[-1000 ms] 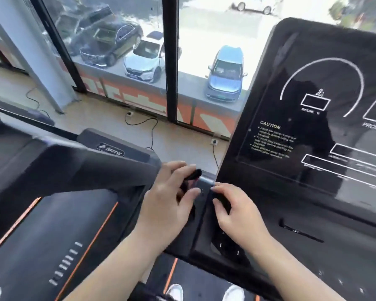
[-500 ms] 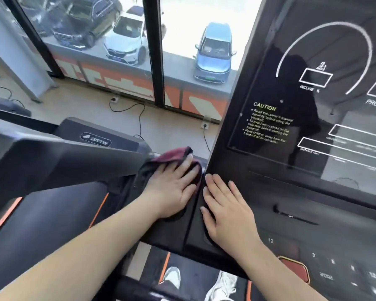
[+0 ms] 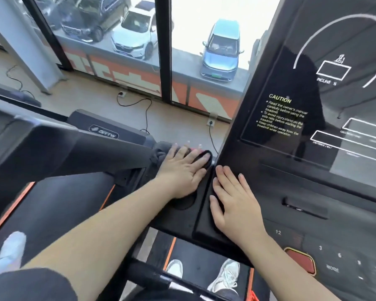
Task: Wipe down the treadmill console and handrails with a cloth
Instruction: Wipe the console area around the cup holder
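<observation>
Pressing what, exactly, that left hand (image 3: 181,170)?

The cloth (image 3: 161,152). Fingers straight and spread, palm down, pinning it flat on the near-left corner of the console (image 3: 258,170). The cloth bunches out past the fingertips and to the hand's left.

And the right hand (image 3: 234,203)?

Flat too, gripping nothing. It rests on the raised pad (image 3: 206,227) just beside the left hand, apparently bracing.

So which step is this?

Wiping the console's left ledge, I'd say, and the job looks far from finished. Beyond the right hand rises the glossy screen (image 3: 313,109). Nearer its wrist sit the number keys (image 3: 339,255) and a red button (image 3: 300,259). None of that is under the cloth.

Next move?

Probably sliding the cloth rightward along the ledge, then up the screen. That calls for the right hand to lift clear, and for light pressure over the keys. The handrails I can't pick out for certain; left of the left hand there is only a neighbouring treadmill (image 3: 52,144).
</observation>
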Action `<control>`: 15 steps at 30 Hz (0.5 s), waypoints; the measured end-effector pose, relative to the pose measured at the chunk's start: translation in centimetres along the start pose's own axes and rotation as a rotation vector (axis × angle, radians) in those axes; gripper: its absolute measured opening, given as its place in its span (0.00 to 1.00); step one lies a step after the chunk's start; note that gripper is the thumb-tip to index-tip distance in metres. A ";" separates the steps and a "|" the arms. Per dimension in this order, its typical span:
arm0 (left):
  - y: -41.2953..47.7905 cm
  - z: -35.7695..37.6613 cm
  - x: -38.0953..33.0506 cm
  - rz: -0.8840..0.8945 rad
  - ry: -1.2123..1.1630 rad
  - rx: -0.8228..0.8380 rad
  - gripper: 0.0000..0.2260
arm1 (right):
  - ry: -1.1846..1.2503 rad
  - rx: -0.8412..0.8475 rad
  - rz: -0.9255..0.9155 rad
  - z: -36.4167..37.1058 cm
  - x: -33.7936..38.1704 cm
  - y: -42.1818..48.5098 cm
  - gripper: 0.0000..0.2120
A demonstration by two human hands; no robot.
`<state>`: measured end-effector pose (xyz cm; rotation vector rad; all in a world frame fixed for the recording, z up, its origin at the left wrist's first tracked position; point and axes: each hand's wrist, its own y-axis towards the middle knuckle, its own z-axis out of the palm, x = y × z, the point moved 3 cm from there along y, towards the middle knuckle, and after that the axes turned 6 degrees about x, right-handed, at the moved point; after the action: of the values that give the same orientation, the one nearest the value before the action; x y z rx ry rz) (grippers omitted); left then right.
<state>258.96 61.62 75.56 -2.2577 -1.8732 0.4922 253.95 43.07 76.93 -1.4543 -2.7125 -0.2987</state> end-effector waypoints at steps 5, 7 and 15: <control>-7.3 3.6 -3.3 0.085 -0.055 0.003 0.28 | -0.006 -0.016 0.001 0.1 -0.1 0.0 0.22; -8.3 3.5 -1.6 0.149 -0.030 0.032 0.27 | -0.012 -0.030 0.009 0.2 0.1 0.0 0.21; -4.7 2.0 0.5 -0.129 -0.066 -0.029 0.27 | -0.032 -0.014 0.035 0.3 0.6 -0.1 0.22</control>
<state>254.03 62.84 75.22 -2.1454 -2.0542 0.5290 253.55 43.63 76.71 -1.5217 -2.7114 -0.2964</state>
